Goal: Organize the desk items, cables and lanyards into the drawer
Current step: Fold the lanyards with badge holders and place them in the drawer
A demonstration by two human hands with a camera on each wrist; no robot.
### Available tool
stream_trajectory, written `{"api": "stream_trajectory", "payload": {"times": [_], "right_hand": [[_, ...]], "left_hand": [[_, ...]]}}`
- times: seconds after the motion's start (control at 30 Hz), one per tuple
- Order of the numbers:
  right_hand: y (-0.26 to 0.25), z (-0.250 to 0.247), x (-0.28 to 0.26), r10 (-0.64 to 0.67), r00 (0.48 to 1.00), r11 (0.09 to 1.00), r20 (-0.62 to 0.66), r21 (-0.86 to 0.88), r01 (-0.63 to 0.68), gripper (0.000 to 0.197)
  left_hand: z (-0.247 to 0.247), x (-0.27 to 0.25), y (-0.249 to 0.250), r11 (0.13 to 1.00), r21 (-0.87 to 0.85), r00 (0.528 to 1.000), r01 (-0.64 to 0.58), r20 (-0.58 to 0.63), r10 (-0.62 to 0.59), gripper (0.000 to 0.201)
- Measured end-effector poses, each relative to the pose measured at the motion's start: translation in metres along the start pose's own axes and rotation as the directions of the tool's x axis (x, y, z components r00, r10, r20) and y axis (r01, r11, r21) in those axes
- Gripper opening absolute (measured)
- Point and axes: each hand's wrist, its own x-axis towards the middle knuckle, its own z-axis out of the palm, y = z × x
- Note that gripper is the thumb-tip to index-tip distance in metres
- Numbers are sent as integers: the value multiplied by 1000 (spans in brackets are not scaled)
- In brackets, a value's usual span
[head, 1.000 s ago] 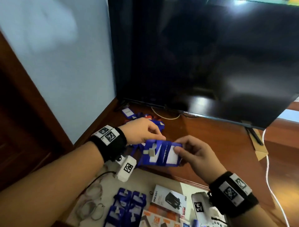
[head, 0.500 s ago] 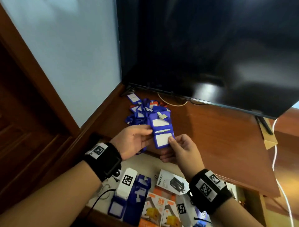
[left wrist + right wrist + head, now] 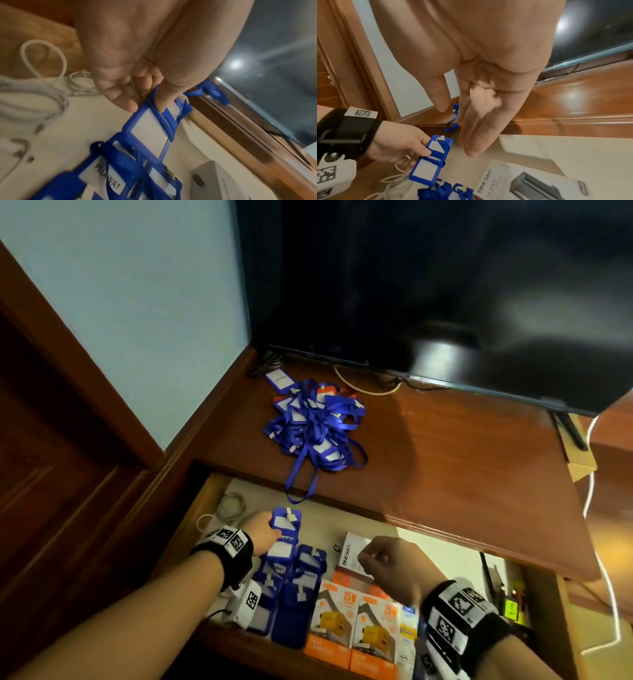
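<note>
My left hand (image 3: 272, 531) pinches a blue badge holder (image 3: 287, 527) by its upper end, low inside the open drawer (image 3: 445, 546). In the left wrist view the thumb and fingers (image 3: 130, 102) clamp the holder's (image 3: 150, 132) top edge above other blue holders (image 3: 106, 180). My right hand (image 3: 368, 559) hovers over the drawer's middle with loose fingers and holds nothing; the right wrist view shows it (image 3: 457, 129) apart from the held holder (image 3: 431, 159). A tangled pile of blue lanyards (image 3: 315, 426) lies on the desk top (image 3: 445, 467).
The drawer holds stacked blue badge holders (image 3: 294, 594), orange boxes (image 3: 352, 625), a white charger box (image 3: 351, 553) and coiled white cables (image 3: 229, 508). A black television (image 3: 445, 302) stands at the desk's back. A white cord (image 3: 603, 559) hangs at the right.
The badge holder, held by both hands above the desk, has come down into the drawer in my left hand alone. My right hand has let go and moved right.
</note>
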Motion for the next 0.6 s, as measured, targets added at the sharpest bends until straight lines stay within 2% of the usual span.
{"api": "stream_trajectory", "payload": {"times": [0.17, 0.37, 0.5, 0.6], "right_hand": [[17, 3, -10, 60, 998, 997, 0, -45, -60, 24], [22, 6, -8, 124, 991, 991, 57, -55, -121, 24], [24, 9, 2, 132, 991, 991, 25, -10, -132, 19], [21, 5, 16, 112, 994, 994, 0, -20, -112, 18]], "left_hand": [[7, 46, -23, 989, -132, 998, 58, -23, -62, 18], [8, 60, -17, 990, -111, 995, 92, -26, -95, 27], [8, 71, -21, 985, -142, 995, 102, 17, -100, 33], [9, 76, -17, 990, -125, 998, 65, 21, -63, 34]]}}
